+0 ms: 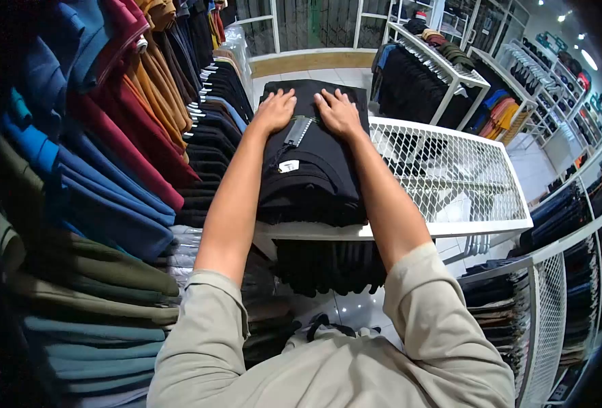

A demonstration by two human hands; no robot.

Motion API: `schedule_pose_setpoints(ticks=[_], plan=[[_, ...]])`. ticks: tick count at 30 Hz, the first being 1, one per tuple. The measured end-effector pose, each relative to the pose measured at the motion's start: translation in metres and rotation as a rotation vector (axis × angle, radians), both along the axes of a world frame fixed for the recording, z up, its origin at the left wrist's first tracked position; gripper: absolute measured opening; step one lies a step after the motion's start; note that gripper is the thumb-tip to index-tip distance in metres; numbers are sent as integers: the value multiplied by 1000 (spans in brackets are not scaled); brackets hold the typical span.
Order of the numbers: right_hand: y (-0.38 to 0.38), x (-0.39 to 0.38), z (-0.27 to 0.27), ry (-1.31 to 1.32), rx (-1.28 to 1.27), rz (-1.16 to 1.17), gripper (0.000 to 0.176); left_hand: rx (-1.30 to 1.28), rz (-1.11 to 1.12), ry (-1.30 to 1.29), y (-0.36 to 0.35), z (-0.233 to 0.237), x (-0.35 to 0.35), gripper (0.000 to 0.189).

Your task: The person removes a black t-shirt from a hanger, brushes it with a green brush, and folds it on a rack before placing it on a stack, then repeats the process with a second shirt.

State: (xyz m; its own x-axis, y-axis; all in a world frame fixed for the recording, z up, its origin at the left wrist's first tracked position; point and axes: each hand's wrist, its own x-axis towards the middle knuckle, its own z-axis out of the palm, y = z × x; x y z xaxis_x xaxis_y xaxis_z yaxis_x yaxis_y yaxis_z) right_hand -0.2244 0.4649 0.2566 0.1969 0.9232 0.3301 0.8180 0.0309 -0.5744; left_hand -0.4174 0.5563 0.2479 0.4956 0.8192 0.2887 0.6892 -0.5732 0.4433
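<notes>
In front of me a stack of folded black shirts (pixel 311 166) rests on the left end of a white mesh-topped rack. Across the far part of the top shirt, my left hand (pixel 276 110) lies flat with its fingers stretched forward. My right hand (pixel 338 112) is pressed flat on the same shirt, a little to the right, fingers spread. Between my forearms a dark hang tag (pixel 298 131) lies on the fabric. Nearer to me, a white neck label (pixel 289 166) shows inside the collar. Neither hand grasps anything.
The white mesh rack top (pixel 450 170) extends to the right, with black garments (pixel 328 265) hanging beneath. Colored shirts (pixel 121 115) hang densely on the left, above folded teal garments (pixel 94 347). Another white rack (pixel 444 61) stands at the back right, and a mesh-sided rack (pixel 549 319) at the lower right.
</notes>
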Motion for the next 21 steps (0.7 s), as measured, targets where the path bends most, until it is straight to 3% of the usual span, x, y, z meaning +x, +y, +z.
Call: schedule_pose_setpoints(ticks=[2, 4, 6, 9, 11, 15, 19, 21], plan=[[-42, 5, 2, 39, 80, 126, 58, -73, -18, -55, -54, 25, -21, 58], [-102, 4, -6, 72, 173, 188, 50, 48, -67, -201, -121, 23, -44, 48], [-176, -5, -20, 159, 265, 193, 43, 169, 110, -184, -215, 31, -43, 46], [-277, -12, -24, 308, 303, 155, 35, 325, 274, -213, -301, -7, -24, 46], [-329, -5, -39, 223, 271, 97, 33, 351, 260, -360, -338, -55, 2, 49], [-395, 26, -76, 279, 269, -68, 25, 87, 0, -529, -411, -115, 46, 51], [-435, 69, -117, 507, 94, -304, 18, -268, -188, -431, -452, -147, 96, 53], [-447, 98, -156, 505, 69, -345, 18, -327, -216, -401, -456, -172, 124, 53]])
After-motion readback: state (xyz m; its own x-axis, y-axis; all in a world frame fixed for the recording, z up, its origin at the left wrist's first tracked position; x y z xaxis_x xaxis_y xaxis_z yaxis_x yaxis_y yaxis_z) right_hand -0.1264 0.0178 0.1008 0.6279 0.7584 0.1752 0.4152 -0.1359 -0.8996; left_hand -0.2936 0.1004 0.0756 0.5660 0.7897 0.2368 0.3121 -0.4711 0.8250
